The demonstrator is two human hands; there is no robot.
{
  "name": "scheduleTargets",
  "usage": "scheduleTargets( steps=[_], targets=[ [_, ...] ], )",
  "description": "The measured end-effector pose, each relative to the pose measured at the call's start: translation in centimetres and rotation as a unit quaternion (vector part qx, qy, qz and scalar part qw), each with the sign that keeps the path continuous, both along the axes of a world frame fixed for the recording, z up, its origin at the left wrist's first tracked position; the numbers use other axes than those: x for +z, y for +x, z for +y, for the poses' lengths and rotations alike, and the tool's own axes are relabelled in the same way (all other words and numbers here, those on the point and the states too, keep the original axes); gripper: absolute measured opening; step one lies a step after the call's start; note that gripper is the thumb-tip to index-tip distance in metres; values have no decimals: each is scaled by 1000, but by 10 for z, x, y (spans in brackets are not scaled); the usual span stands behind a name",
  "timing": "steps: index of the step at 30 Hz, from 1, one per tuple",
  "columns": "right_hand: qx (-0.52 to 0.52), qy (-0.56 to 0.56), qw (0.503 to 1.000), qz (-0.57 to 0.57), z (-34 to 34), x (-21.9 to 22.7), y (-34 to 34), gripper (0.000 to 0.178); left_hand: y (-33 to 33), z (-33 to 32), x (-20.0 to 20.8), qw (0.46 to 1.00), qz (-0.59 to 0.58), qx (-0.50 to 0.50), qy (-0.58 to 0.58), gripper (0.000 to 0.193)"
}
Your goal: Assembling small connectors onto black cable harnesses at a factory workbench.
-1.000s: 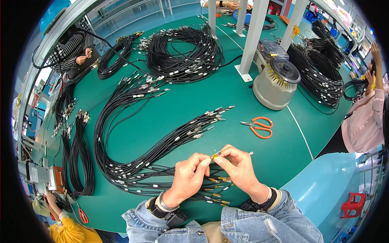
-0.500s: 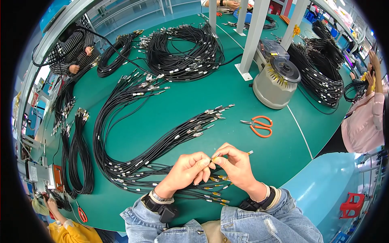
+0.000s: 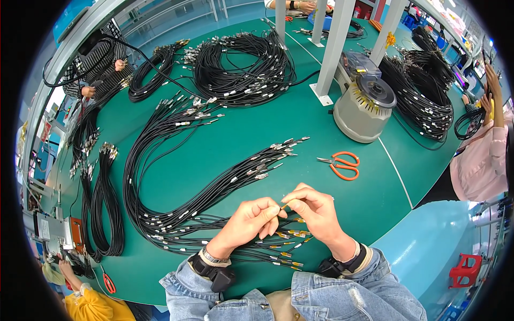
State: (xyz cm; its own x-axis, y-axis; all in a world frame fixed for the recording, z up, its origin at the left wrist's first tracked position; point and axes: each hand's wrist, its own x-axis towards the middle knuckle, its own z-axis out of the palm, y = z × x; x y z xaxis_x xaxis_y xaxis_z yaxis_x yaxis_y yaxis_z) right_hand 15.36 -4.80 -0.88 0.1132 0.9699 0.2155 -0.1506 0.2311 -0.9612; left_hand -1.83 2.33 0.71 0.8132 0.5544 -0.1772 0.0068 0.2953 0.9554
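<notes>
Green table (image 3: 369,211) fills most of the view, with grey posts (image 3: 334,59) standing on its far side and a red stool (image 3: 467,263) on the floor at right. Black cables lie all over it: a coil (image 3: 278,67) at the far middle, another coil at far right, and a long curved bundle (image 3: 131,179) whose one arm sweeps back toward the near edge, where yellow-tagged ends (image 3: 289,234) lie just below the hands. Snips (image 3: 333,161) with orange handles rest to the right of the bundle, near a round grey machine (image 3: 364,120).

At the near middle, the left hand (image 3: 247,222) and right hand (image 3: 316,211) meet fingertip to fingertip, each with thumb and forefinger pinched closed. Between them is a small yellow piece (image 3: 285,206), seemingly held by both; only a sliver shows, so what it is fixed to cannot be told. The left hand's other fingers hang loosely curled.

A second ago the yellow piece showed plainly; the left fingers have since dropped lower, and the fingertips now cover most of it. That suggests close finger work at this one spot, with the snips lying untouched.
</notes>
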Motion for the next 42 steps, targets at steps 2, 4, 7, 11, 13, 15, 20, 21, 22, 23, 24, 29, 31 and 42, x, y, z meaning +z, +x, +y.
scheduleTargets(
  steps=[2, 4, 7, 11, 13, 15, 20, 21, 22, 23, 24, 29, 31, 42],
  targets=[
    [-8, -7, 1000, -8, -1, -1, 1, 12, 3, -3, 1, 1000, 1, 8, 16, 23],
    [-3, -1, 1000, -12, -1, -1, 2, 12, 7, -11, 4, 994, 19, 70, 88, 18],
    [9, 11, 1000, -21, -2, -1, 3, 12, 11, -20, 1, 978, 34, 123, 167, 14],
    [30, -5, 999, -30, -7, 0, 11, 13, 17, -27, -6, 930, 49, 181, 317, 9],
    [35, -28, 993, -108, -11, 3, 18, 13, 18, -29, -9, 873, 60, 204, 439, 8],
    [39, -39, 987, -149, -13, 4, 28, 14, 14, -20, -11, 870, 77, 195, 447, 9],
    [90, 7, 938, -334, -15, 7, 55, 17, -7, 23, -19, 754, 227, 231, 572, 15],
    [81, 5, 931, -356, -16, 9, 57, 17, -12, 28, -24, 753, 229, 233, 571, 15],
    [72, 2, 923, -379, -17, 12, 59, 18, -16, 32, -28, 728, 260, 234, 590, 15],
    [73, 3, 923, -379, -17, 15, 60, 18, -19, 36, -31, 700, 291, 235, 608, 15],
    [62, -14, 927, -369, -16, 17, 61, 18, -20, 38, -35, 672, 321, 235, 624, 15],
    [60, -32, 935, -349, -7, 29, 57, 17, -22, 40, -44, 644, 346, 214, 648, 14],
    [71, -24, 934, -349, -3, 33, 54, 16, -25, 40, -44, 648, 331, 224, 649, 14],
    [-18, -111, 983, -146, 21, 15, 52, 17, -36, 14, -26, 748, 213, 253, 575, 14]
  ],
)
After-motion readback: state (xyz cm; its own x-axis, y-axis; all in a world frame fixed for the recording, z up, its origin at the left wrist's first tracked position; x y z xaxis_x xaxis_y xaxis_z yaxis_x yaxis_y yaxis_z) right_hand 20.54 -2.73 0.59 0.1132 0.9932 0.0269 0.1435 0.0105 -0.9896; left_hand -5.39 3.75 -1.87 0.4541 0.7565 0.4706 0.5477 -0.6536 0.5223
